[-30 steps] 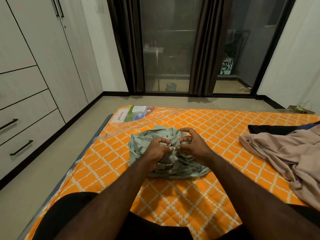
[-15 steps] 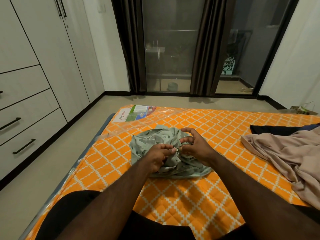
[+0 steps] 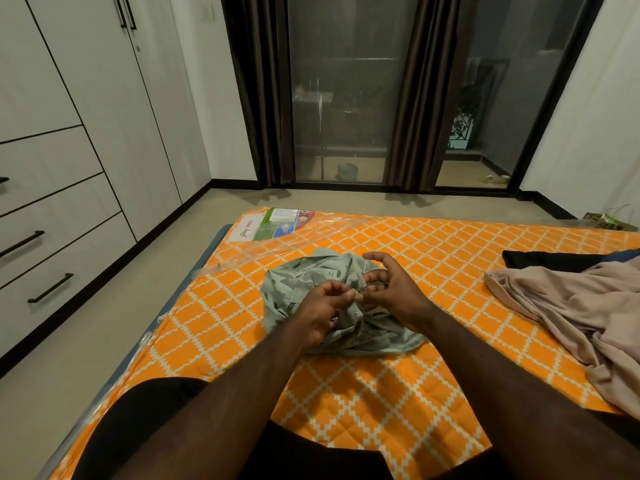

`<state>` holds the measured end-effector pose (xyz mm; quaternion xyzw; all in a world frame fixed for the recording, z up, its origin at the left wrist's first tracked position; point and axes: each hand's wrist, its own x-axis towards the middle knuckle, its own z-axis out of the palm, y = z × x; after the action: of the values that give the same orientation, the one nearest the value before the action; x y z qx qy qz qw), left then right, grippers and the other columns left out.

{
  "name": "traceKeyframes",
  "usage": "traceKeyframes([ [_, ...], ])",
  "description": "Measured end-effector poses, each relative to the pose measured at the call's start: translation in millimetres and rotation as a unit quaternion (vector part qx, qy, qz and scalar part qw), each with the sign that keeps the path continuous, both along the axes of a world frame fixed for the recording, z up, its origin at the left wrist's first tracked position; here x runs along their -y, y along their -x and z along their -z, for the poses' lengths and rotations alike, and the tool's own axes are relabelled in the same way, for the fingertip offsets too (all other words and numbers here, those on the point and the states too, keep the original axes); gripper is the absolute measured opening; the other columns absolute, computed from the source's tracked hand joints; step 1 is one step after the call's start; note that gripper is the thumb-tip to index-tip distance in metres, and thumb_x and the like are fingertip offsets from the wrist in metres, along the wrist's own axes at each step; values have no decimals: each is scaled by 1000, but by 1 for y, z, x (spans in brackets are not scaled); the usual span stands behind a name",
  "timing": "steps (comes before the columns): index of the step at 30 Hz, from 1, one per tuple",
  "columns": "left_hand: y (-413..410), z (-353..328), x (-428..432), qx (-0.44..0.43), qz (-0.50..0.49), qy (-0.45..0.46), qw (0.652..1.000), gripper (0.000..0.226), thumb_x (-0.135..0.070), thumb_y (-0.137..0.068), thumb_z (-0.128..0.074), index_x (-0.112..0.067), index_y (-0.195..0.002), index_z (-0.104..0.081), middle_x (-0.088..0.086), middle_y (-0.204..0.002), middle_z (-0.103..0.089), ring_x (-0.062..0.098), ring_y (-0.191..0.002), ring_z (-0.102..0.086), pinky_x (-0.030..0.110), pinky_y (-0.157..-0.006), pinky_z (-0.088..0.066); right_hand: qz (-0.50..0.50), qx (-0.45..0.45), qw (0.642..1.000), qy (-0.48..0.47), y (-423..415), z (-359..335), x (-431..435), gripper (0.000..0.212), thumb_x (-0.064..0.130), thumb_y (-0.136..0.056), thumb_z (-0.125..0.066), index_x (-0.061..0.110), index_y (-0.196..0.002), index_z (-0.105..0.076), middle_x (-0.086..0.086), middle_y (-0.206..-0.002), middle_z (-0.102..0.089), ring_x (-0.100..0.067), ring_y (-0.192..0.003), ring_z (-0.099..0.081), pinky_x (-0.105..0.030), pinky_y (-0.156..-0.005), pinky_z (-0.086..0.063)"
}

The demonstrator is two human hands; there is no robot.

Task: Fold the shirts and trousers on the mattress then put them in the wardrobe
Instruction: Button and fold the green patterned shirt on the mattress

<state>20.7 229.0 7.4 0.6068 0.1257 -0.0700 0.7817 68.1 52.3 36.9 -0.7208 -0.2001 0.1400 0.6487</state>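
A crumpled pale green patterned shirt (image 3: 304, 277) lies in a heap on the orange quilted mattress (image 3: 433, 258). My left hand (image 3: 320, 311) and my right hand (image 3: 391, 292) meet over its middle, each pinching a small bit of the shirt's fabric between thumb and fingers. The right hand's other fingers are spread above the cloth. A beige garment (image 3: 571, 313) lies rumpled at the mattress's right side, with a dark garment (image 3: 547, 260) partly under it. The white wardrobe (image 3: 86, 133) stands along the left wall.
Wardrobe drawers with black handles (image 3: 50, 288) sit low on the left, across a strip of bare floor (image 3: 86, 337). Clear plastic wrap and a label (image 3: 273, 228) cover the mattress's far left corner. Dark curtains and glass doors (image 3: 349, 98) stand ahead.
My hands have stayed together on the green shirt, working at the same spot; the right hand's fingers have opened out a little. The view has tilted slightly.
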Motion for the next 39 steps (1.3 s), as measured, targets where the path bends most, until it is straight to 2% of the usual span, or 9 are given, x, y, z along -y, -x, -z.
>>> traceKeyframes([
  [6, -4, 1, 5, 38, -60, 13, 997, 15, -7, -91, -72, -14, -85, -60, 13, -90, -69, 25, -75, -65, 32, -59, -53, 106, 85, 989, 57, 6, 0, -11, 69, 3, -76, -88, 31, -128, -54, -11, -91, -68, -18, -77, -69, -36, -67, -62],
  [11, -3, 0, 9, 71, -88, -69, 991, 16, -5, -96, -65, -13, -90, -53, 7, -67, -57, 15, -46, -38, 26, -45, -34, 118, 75, 987, 77, 6, 0, -17, 65, 2, -73, -88, 28, -124, -55, -4, -79, -60, -16, -71, -63, -48, -66, -62],
  [14, -3, 0, 16, 118, -102, -170, 973, 12, -7, -97, -63, -14, -91, -54, 7, -73, -58, 16, -52, -46, 32, -49, -40, 134, 74, 983, 99, 6, 1, -19, 60, 0, -73, -86, 25, -118, -56, -3, -76, -58, -12, -63, -59, -42, -58, -60],
  [17, 0, 0, 23, 144, -125, -252, 949, 11, -13, -94, -65, -19, -94, -56, 2, -80, -61, 17, -65, -56, 45, -62, -53, 162, 73, 977, 119, 4, 3, -20, 54, 1, -70, -88, 22, -110, -59, -2, -75, -62, -13, -61, -62, -36, -54, -58],
  [22, 1, -4, 23, 165, -136, -314, 925, 11, -10, -95, -62, -16, -101, -54, -5, -81, -60, 9, -72, -59, 37, -71, -52, 146, 23, 986, 73, -1, 3, -17, 41, -8, -69, -88, 11, -99, -68, -14, -81, -64, -32, -73, -72, -54, -67, -64],
  [25, 1, -7, 23, 172, -121, -352, 912, 15, -9, -96, -58, -15, -104, -48, -2, -82, -59, 12, -72, -57, 34, -66, -46, 147, -17, 988, 46, -1, 3, -17, 41, -12, -66, -86, 7, -98, -69, -25, -82, -66, -39, -76, -73, -57, -70, -63],
  [28, 0, -8, 24, 187, -108, -398, 892, 19, -7, -95, -56, -16, -105, -43, 6, -84, -59, 15, -70, -55, 30, -57, -38, 168, 5, 983, 78, 2, 6, -21, 42, -4, -59, -87, 13, -93, -71, -19, -78, -72, -42, -76, -73, -57, -65, -63],
  [35, 0, -6, 25, 225, -111, -447, 858, 20, -2, -90, -50, -16, -98, -39, 3, -84, -52, 24, -75, -52, 40, -59, -37, 164, 21, 984, 70, 5, 10, -25, 41, -3, -64, -87, 17, -96, -70, -5, -65, -63, -23, -62, -62, -48, -62, -58],
  [39, -2, -5, 23, 239, -118, -444, 856, 19, -1, -90, -50, -16, -97, -40, 4, -84, -52, 23, -75, -50, 41, -59, -36, 148, -29, 989, 11, 8, 11, -25, 41, -8, -72, -85, 10, -104, -68, -15, -77, -66, -28, -72, -69, -43, -66, -60],
])
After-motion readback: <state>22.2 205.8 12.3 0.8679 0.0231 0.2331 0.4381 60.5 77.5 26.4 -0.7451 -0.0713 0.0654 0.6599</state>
